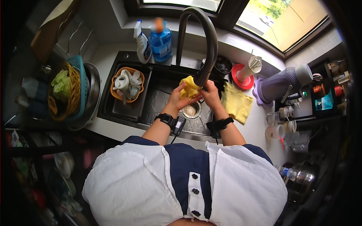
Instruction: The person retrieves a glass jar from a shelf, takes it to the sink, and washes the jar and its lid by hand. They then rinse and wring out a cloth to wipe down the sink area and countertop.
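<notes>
Under the spray head of a dark gooseneck faucet (212,42), my left hand (177,97) holds a bunched yellow cloth (190,88) over the black sink (158,84). My right hand (211,95) is close against the cloth's right side, its fingertips partly hidden by the faucet head. Whether those fingers grip the cloth is unclear. Below both hands, a round metal drain strainer (191,110) shows in the wet basin. A second yellow cloth (237,102) lies spread over the sink's right edge and the counter.
An orange basket (114,89) of white cups and utensils sits in the left sink section. Behind stand a spray bottle (143,46) and a blue bottle (160,45). Rightward are a red dish (247,82) and a purple pitcher (280,83). A woven basket (74,93) holds lettuce at left.
</notes>
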{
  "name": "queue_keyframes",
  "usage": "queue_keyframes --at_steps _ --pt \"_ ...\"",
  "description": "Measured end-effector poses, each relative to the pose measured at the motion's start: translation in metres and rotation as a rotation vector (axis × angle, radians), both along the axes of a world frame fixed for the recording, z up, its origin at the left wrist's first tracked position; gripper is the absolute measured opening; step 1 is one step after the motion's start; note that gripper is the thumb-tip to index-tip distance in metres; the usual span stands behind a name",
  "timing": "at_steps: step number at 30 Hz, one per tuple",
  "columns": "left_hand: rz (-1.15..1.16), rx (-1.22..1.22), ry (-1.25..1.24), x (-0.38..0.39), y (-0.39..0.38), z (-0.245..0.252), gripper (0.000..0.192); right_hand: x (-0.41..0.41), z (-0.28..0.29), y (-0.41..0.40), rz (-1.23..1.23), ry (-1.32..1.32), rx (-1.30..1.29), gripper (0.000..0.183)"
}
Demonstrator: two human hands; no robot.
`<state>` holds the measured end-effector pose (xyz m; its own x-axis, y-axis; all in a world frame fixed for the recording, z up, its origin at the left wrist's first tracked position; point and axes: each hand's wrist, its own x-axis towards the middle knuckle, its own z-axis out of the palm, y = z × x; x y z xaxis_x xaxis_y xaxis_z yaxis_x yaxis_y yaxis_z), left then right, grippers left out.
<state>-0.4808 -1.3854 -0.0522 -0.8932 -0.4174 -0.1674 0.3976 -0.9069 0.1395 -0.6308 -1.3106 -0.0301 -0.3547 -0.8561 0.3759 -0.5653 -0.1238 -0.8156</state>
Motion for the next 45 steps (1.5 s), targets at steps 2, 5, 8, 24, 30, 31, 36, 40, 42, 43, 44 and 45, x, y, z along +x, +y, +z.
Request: queue_keyframes --at_steps 2,5,8,24,30,31,36,40,42,43,44,45 --pt "0.075 0.019 -0.088 -0.005 0.006 0.016 0.039 0.015 0.007 0.013 0.146 0.096 0.122 0.023" --pt "0.068 -0.059 -0.395 -0.002 -0.007 -0.019 0.037 0.023 0.022 0.013 0.321 0.328 0.049 0.014" --pt "-0.013 0.001 -0.276 -0.010 -0.003 -0.016 0.032 0.008 -0.015 0.010 0.046 -0.346 0.133 0.021" --pt "-0.440 -0.249 -0.396 -0.013 0.002 0.011 0.018 0.009 0.012 -0.025 0.245 -0.854 0.373 0.038" --pt "-0.377 -0.582 -0.648 -0.023 0.006 0.011 0.014 0.011 -0.001 -0.034 0.139 -0.673 0.430 0.021" --pt "-0.341 -0.635 -0.690 -0.026 0.006 0.008 0.011 0.013 -0.004 -0.036 0.051 -0.553 0.425 0.022" --pt "-0.183 -0.912 -0.840 -0.041 0.010 -0.006 0.009 0.007 -0.018 -0.042 -0.123 -0.145 0.404 0.022" --pt "0.085 -1.531 -1.087 -0.048 0.015 -0.019 0.017 0.005 -0.025 -0.040 -0.187 -0.172 0.362 0.021" --pt "0.004 -1.572 -1.148 -0.049 0.012 -0.023 0.024 0.003 -0.032 -0.041 -0.206 -0.177 0.352 0.025" --pt "-0.082 -1.615 -1.203 -0.051 0.011 -0.021 0.030 -0.003 -0.044 -0.044 -0.247 -0.245 0.359 0.033" --pt "-0.082 -1.621 -1.195 -0.053 0.011 -0.019 0.030 -0.010 -0.056 -0.046 -0.287 -0.312 0.365 0.042" --pt "-0.032 -1.621 -1.226 -0.051 0.014 -0.017 0.037 -0.012 -0.058 -0.047 -0.288 -0.313 0.363 0.042"
